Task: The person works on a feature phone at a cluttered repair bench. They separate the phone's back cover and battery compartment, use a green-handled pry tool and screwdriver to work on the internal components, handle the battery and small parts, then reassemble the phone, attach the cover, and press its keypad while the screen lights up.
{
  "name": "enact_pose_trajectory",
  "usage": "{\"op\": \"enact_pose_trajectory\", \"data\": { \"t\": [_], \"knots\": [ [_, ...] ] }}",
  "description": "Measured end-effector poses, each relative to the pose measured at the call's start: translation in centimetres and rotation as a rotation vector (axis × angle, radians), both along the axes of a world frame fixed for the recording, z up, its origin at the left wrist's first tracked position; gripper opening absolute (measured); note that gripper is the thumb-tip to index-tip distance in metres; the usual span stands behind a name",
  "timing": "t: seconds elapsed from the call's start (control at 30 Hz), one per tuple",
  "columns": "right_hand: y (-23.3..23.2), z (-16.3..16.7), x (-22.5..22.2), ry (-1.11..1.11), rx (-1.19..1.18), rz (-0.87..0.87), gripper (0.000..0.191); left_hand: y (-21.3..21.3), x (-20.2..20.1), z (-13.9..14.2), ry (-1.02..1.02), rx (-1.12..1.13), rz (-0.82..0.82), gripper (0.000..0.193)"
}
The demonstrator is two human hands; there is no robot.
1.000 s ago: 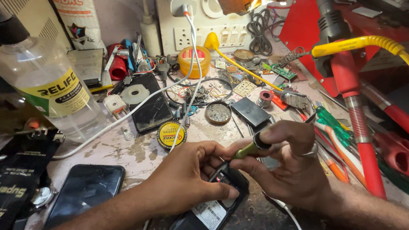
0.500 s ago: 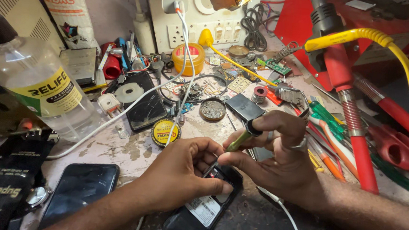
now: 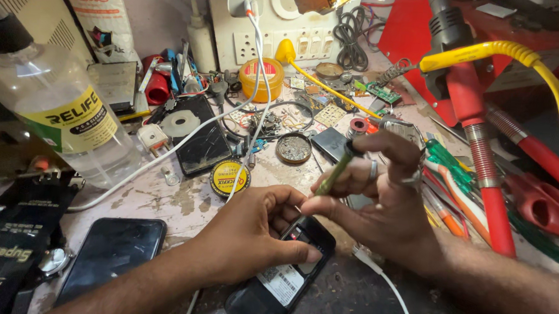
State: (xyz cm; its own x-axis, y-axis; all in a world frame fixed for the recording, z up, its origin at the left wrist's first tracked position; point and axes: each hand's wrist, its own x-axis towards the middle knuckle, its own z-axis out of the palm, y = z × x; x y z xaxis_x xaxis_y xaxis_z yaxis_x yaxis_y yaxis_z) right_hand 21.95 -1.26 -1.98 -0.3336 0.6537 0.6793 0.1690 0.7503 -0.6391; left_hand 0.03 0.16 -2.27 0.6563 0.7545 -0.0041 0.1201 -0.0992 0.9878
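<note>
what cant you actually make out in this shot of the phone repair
Head view only:
- Screwdriver tip and the spot it meets on the small black phone: hidden by the left hand and the right hand fingers.
- Phone's lower end: cut off by the bottom edge.
- Clear bottle top: cut off by the left edge.
- Small parts in the round tin: too small to tell.

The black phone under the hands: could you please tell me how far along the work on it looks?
Done: the black phone lies back up with inner parts exposed. In hand: the left hand steadies it while the right hand sets a slim green-handled screwdriver to its upper edge. Left: it remains open; nothing shows it refitted.
</note>
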Motion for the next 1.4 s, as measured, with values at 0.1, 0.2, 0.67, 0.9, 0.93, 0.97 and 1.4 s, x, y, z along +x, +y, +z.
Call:
{"op": "enact_pose_trajectory", "data": {
  "t": [0.1,0.2,0.67,0.9,0.93,0.97,1.4],
  "knots": [
    [0.9,2.0,0.6,0.025,-0.080,-0.069,0.085,-0.1,0.0,0.2,0.027,-0.012,0.006,0.054],
    [1.3,5.0,2.4,-0.164,-0.054,-0.406,0.079,-0.1,0.0,0.3,0.021,0.083,0.005,0.057],
    [1.9,6.3,5.2,-1.297,-0.195,-1.074,0.033,0.1,-0.4,-0.5,-0.121,0.062,0.019,0.056],
    [1.8,4.0,4.8,-1.011,0.260,-1.044,0.023,-0.7,-0.1,0.8,0.167,0.375,0.247,0.070],
    [1.8,3.8,4.7,-0.973,0.308,-1.003,0.022,-0.8,-0.2,0.9,0.158,0.427,0.259,0.068],
    [1.9,3.7,4.5,-0.935,0.353,-0.961,0.021,-0.8,-0.2,1.0,0.150,0.478,0.269,0.067],
    [0.6,5.6,4.4,-0.886,-0.183,-0.083,0.028,-3.1,-0.4,3.1,0.562,1.021,0.343,0.103]
  ]
}}
